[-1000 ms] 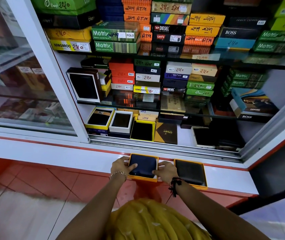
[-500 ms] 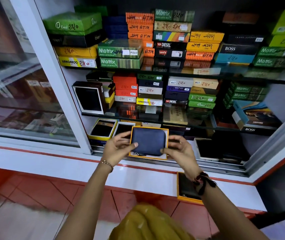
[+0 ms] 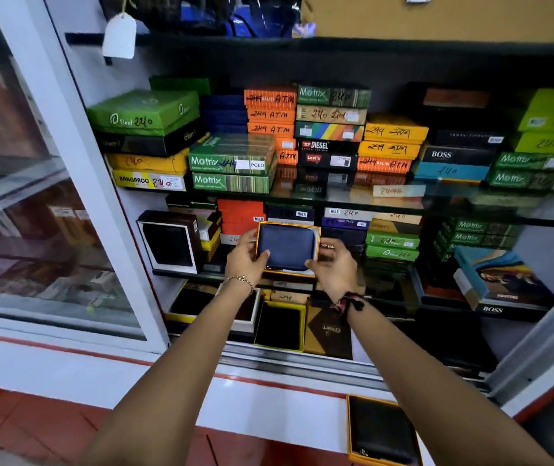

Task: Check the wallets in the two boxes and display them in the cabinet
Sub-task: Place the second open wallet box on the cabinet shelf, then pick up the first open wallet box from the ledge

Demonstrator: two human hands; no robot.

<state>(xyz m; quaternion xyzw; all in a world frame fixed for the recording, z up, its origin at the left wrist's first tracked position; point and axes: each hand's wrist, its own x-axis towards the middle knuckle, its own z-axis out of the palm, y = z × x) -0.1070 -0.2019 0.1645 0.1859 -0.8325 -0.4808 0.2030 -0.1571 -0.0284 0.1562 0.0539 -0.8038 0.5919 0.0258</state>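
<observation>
A dark blue wallet (image 3: 285,245) lies in a yellow-rimmed box (image 3: 316,230), held up in front of the cabinet's middle shelf. My left hand (image 3: 245,260) grips the box's left side, thumb on the wallet. My right hand (image 3: 334,267) holds its right lower corner. A second yellow-rimmed box (image 3: 349,432) with a black wallet (image 3: 383,432) rests on the white ledge at the lower right, apart from both hands.
The open cabinet holds stacked wallet boxes on two glass shelves (image 3: 470,203). Open display boxes (image 3: 279,326) stand on the bottom level. A framed black wallet box (image 3: 168,242) stands at the middle shelf's left. A white sliding door frame (image 3: 77,163) and glass pane are at the left.
Both hands lifted the blue wallet's box off the ledge and raised it from the bottom level up to the middle shelf. The black wallet's box stayed on the ledge.
</observation>
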